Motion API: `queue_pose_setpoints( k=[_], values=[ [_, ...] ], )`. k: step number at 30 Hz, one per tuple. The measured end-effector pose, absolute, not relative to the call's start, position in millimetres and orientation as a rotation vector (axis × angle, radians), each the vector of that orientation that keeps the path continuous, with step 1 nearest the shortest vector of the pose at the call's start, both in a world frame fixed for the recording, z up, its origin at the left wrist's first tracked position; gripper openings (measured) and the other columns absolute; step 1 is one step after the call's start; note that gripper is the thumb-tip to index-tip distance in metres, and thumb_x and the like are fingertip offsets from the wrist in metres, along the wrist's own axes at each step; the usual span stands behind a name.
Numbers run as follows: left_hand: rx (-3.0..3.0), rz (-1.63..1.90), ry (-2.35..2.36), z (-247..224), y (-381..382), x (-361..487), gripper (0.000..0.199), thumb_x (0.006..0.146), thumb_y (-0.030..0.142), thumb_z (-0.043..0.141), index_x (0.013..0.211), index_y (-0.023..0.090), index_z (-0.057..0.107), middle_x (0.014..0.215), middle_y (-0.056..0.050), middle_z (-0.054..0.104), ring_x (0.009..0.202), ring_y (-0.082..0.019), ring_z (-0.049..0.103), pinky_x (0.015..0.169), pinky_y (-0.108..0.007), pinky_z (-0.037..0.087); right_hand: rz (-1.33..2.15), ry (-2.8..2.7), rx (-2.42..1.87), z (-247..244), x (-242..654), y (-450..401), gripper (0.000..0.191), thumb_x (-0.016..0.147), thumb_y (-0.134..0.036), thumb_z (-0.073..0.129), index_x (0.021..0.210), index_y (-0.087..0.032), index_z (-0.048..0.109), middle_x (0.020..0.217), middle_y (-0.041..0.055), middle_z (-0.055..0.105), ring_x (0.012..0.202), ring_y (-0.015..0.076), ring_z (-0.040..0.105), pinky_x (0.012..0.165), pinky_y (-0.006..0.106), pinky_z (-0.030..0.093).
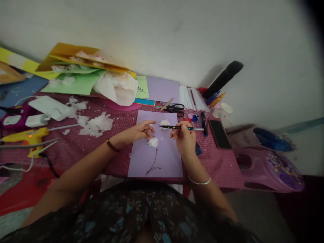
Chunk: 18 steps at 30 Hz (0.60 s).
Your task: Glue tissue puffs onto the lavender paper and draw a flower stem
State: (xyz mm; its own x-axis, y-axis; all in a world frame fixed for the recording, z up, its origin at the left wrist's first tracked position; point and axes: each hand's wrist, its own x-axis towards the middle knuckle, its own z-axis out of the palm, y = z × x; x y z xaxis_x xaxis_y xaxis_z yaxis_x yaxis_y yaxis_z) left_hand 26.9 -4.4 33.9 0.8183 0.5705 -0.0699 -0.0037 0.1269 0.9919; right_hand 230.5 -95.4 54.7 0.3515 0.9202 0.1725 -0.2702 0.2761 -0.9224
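A sheet of purple paper [168,162] lies before me, with a drawn dark stem [155,160] on its lower part. At the top of the stem sits a white paper flower [153,142], and a second white flower [165,124] is higher up the sheet. My right hand [186,136] grips a black dotted pen [177,127] held level, its tip pointing left near the upper flower. My left hand [139,131] hovers over or rests on the sheet's left side, fingers apart, close to the lower flower; whether it touches is unclear.
Scissors [174,108] and a phone [220,134] lie beyond and right of the sheet. At left are a yellow glue gun [31,138] with cords and torn white tissue [97,125]. Coloured cards [76,82] stack against the wall. A purple stool [286,170] stands right.
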Motion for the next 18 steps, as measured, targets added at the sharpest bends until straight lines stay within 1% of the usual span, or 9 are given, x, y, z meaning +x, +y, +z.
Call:
queue_pose_setpoints(
  k=[3, 5, 9, 11, 15, 18],
  values=[
    [1.248, 0.519, 0.52, 25, 2, 25, 0.053, 0.071, 0.015, 0.07, 0.12, 0.02, 0.048, 0.103, -0.006, 0.061, 0.09, -0.015, 0.066, 0.082, -0.032, 0.054, 1.025, -0.759, -0.967, 40, 235, -91, 0.021, 0.084, -0.041, 0.061, 0.081, -0.021, 0.056, 0.057, -0.0046, 0.064, 0.04, 0.0074, 0.047, 0.048, 0.024, 0.047],
    [1.189, 0.525, 0.525, 25, -3, 20, 0.05, 0.072, 0.013, 0.069, 0.117, 0.02, 0.049, 0.1, -0.006, 0.065, 0.089, -0.016, 0.068, 0.082, -0.032, 0.055, 1.068, -0.752, -0.985, 35, 235, -94, 0.021, 0.084, -0.042, 0.061, 0.081, -0.021, 0.056, 0.056, -0.0049, 0.063, 0.04, 0.0075, 0.047, 0.048, 0.024, 0.047],
    [1.166, 0.461, 0.561, 30, -14, 14, 0.056, 0.073, 0.009, 0.06, 0.126, 0.019, 0.043, 0.09, -0.007, 0.071, 0.076, -0.017, 0.07, 0.066, -0.029, 0.056, 1.152, -0.819, -0.998, 37, 229, -99, 0.021, 0.085, -0.042, 0.061, 0.084, -0.021, 0.058, 0.06, -0.0046, 0.065, 0.042, 0.008, 0.051, 0.049, 0.024, 0.047],
    [1.244, 0.438, 0.583, 31, -17, 15, 0.061, 0.074, 0.01, 0.054, 0.133, 0.018, 0.04, 0.091, -0.007, 0.072, 0.077, -0.017, 0.07, 0.063, -0.027, 0.055, 1.188, -0.87, -0.994, 38, 227, -101, 0.02, 0.085, -0.041, 0.062, 0.085, -0.021, 0.06, 0.061, -0.0038, 0.066, 0.044, 0.0084, 0.053, 0.049, 0.024, 0.046],
    [1.53, 0.435, 0.596, 28, -22, 18, 0.071, 0.077, 0.007, 0.047, 0.145, 0.017, 0.032, 0.095, -0.007, 0.072, 0.079, -0.014, 0.068, 0.069, -0.027, 0.054, 1.178, -0.956, -0.981, 34, 227, -103, 0.014, 0.089, -0.035, 0.061, 0.088, -0.021, 0.064, 0.066, -0.0021, 0.07, 0.048, 0.0086, 0.058, 0.051, 0.024, 0.045],
    [1.732, 0.424, 0.584, 26, -27, 17, 0.075, 0.078, 0.004, 0.044, 0.15, 0.019, 0.027, 0.095, -0.005, 0.072, 0.078, -0.012, 0.066, 0.075, -0.027, 0.053, 1.175, -0.998, -0.986, 32, 228, -103, 0.014, 0.091, -0.034, 0.059, 0.09, -0.021, 0.064, 0.068, -0.0022, 0.071, 0.049, 0.0083, 0.058, 0.052, 0.024, 0.045]
  ],
)
